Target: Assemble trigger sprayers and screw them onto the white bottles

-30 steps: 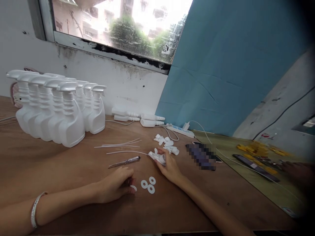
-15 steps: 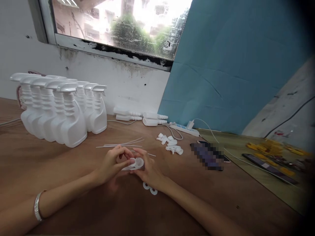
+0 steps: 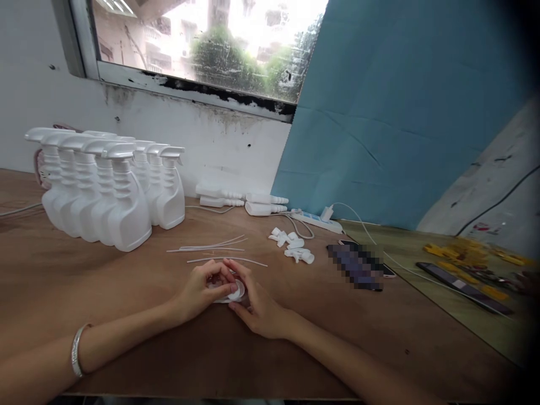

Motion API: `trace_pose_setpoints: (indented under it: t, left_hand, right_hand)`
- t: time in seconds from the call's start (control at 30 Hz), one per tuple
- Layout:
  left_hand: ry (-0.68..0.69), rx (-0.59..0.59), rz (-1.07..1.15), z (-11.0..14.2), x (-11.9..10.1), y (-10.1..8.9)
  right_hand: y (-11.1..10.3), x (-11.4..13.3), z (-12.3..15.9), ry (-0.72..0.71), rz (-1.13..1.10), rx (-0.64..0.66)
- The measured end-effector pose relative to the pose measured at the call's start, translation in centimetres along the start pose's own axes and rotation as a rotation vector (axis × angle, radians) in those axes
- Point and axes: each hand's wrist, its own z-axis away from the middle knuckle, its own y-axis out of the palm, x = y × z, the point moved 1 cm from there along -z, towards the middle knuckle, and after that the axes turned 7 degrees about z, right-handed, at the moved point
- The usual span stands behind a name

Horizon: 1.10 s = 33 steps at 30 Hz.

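Low over the brown table, my left hand (image 3: 206, 289) and my right hand (image 3: 259, 306) meet around a white plastic spray head (image 3: 238, 291). Its round collar faces up toward me. The left thumb presses at this collar, with the other left fingers curled behind. On the collar's right side, my right fingers and thumb wrap round it. Fingers cover much of the part, so its trigger cannot be seen. Just beyond the hands lie several thin white tubes (image 3: 226, 260). To the right is a small pile of loose white sprayer parts (image 3: 295, 243).
Assembled white spray bottles (image 3: 130, 216) stand in rows at the left. Several bottles without heads (image 3: 264, 208) lie by the wall. A power strip (image 3: 318, 221) with cables, phones (image 3: 356, 264) and yellow pieces (image 3: 458, 253) are at the right.
My hands have moved slightly down and closer together around the spray head. The small white rings seen below my right hand are no longer in sight. The view has shifted a little.
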Motion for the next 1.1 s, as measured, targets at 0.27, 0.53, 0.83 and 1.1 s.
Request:
trace_pose_setpoints:
  t: [0.27,0.53,0.83,1.1]
  left_hand:
    - [-0.005,-0.034,0.036,0.1,0.0,0.2]
    - [0.013,-0.017,-0.04,0.0,-0.3,0.1]
    - [-0.003,0.088,0.005,0.3,-0.5,-0.1]
    - [0.111,0.152,-0.092,-0.1,-0.7,-1.3]
  right_hand:
    - [-0.5,0.5,-0.5,0.098,-0.049,0.096]
    - [-0.1,0.4,-0.4,0.123,0.021,0.092]
    - [0.0,0.2,-0.3,0.113,0.044,0.057]
    - [0.4,-0.7,0.3,0.116,0.024,-0.114]
